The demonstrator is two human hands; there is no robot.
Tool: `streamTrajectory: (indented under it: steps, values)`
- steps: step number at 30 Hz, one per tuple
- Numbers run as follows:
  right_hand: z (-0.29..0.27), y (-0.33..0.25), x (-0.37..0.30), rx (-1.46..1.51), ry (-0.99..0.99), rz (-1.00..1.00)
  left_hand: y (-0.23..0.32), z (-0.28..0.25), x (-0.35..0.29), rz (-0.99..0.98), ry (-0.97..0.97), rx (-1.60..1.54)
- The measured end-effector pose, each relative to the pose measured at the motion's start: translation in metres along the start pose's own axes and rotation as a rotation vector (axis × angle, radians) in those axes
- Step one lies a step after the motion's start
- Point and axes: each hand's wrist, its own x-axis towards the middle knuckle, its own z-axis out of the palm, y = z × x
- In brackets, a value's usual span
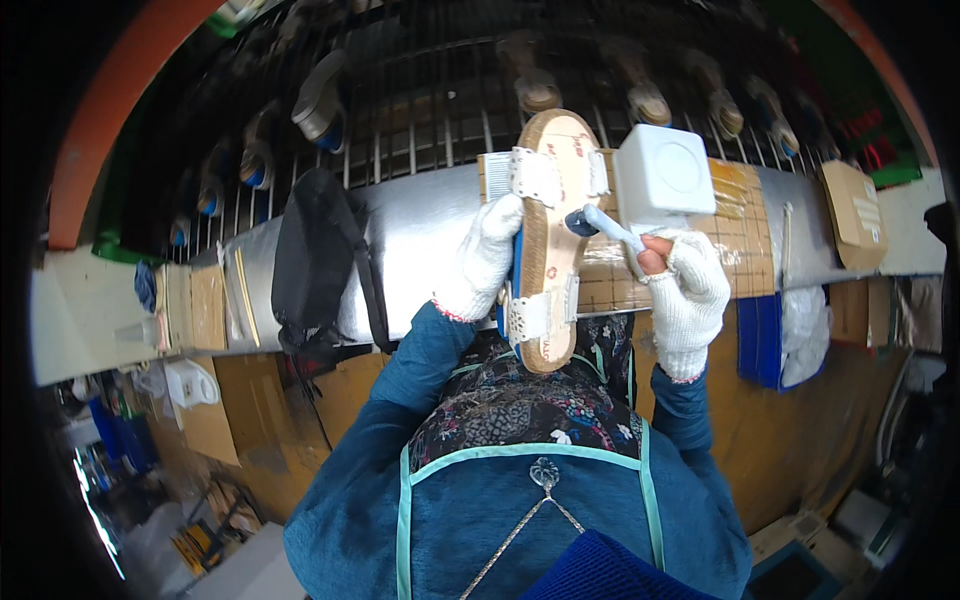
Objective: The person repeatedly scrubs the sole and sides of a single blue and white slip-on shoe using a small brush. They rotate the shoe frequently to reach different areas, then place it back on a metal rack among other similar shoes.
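In front of me, a sandal is held lengthwise, its broad pale face with red markings turned up. Brown woven trim runs round its edge, and perforated white straps show at its sides. My left hand, in a white knit glove with bare fingertips, grips the sandal's left side, where a blue part shows. Pinched in the gloved fingers of my right hand is a brush with a pale handle. Its dark tip meets the middle of the sandal's face. A white square-sided container stands just beyond my right hand.
Grid-lined cardboard lies under the container on the metal worktop. A black bag rests at the left. Behind, a barred rack carries several shoes. Blue bins sit at the right by the near edge.
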Motion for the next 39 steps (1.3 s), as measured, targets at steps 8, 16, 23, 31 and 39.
streamTrajectory:
  steps: [8, 16, 23, 31, 39]
  values:
    - [0.036, -0.001, 0.016, -0.019, -0.103, -0.101, -0.003, -0.021, -0.019, 0.007, 0.168, 0.071]
    - [0.052, -0.003, 0.047, -0.115, -0.042, -0.288, 0.01, -0.034, -0.021, 0.111, 0.006, 0.145]
    - [0.045, -0.005, 0.049, -0.146, -0.119, -0.386, 0.009, -0.037, -0.019, -0.008, 0.007, 0.053]
    - [0.033, 0.0, 0.046, -0.154, -0.167, -0.403, 0.023, -0.017, -0.011, -0.052, 0.082, -0.145]
    - [0.03, -0.003, 0.015, -0.198, -0.108, -0.26, 0.026, -0.005, -0.003, -0.08, 0.196, -0.224]
